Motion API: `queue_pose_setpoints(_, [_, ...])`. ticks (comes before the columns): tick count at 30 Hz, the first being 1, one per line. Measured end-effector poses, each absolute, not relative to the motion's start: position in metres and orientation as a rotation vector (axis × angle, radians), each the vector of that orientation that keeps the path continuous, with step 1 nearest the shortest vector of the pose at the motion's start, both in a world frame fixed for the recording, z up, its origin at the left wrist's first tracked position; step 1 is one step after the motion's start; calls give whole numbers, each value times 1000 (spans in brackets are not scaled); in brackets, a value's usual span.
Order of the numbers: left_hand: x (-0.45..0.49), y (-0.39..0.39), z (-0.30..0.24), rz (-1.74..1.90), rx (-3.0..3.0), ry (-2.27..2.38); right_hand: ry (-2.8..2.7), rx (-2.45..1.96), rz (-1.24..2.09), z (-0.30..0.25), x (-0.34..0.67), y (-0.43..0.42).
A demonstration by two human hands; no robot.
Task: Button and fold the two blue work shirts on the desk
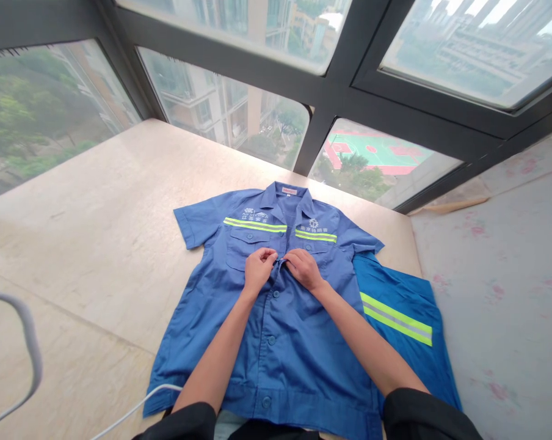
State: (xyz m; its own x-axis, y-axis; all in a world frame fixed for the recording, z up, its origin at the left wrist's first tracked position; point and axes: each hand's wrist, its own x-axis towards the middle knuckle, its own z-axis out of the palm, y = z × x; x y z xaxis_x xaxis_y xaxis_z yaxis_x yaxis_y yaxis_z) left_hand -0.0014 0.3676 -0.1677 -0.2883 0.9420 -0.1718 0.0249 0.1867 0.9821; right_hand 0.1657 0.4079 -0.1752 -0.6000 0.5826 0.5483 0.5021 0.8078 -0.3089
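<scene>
A blue short-sleeved work shirt (239, 324) lies front side up, its collar pointing at the window. Yellow-green reflective bands cross the chest, with white print above them. My left hand (260, 269) pinches one front edge at the placket, just below chest level. Close beside it, my right hand (302, 267) pinches the other front edge, and the cloth between them is slightly lifted. Below the hands the front is closed by several blue buttons; above them it lies parted up to the collar. The button at my fingertips is mostly hidden.
A second, brighter blue garment (404, 305) with a reflective band lies partly under the shirt at right. Grey window frames (340, 98) border the beige sill (97, 244). White cables (138, 400) run at lower left, and flowered wallpaper (500, 293) covers the right wall.
</scene>
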Motion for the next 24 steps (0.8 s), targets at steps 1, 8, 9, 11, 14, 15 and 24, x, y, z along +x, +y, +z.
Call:
queue_pose_setpoints(1, [-1, 368, -168, 1246, 951, 1538, -2343, -793, 145, -175, 166, 408])
queue_pose_setpoints(8, [-4, 372, -163, 1186, 913, 1544, -2371, -763, 35, -175, 166, 411])
queue_pose_setpoints(9, [-4, 372, -162, 1178, 918, 1544, -2376, -770, 41, -175, 166, 411])
queue_pose_setpoints(11, [-4, 371, -162, 1166, 934, 1550, -2393, -798, 70, -176, 165, 412])
queue_pose_setpoints(14, [-3, 370, -162, 1158, 959, 1567, -2425, -845, 121, -177, 163, 412])
queue_pose_setpoints(15, [-3, 369, -163, 1157, 973, 1570, -2433, -856, 133, -177, 163, 413])
queue_pose_setpoints(24, [-2, 353, -161, 1150, 1335, 1643, -2456, -825, 233, -179, 162, 415])
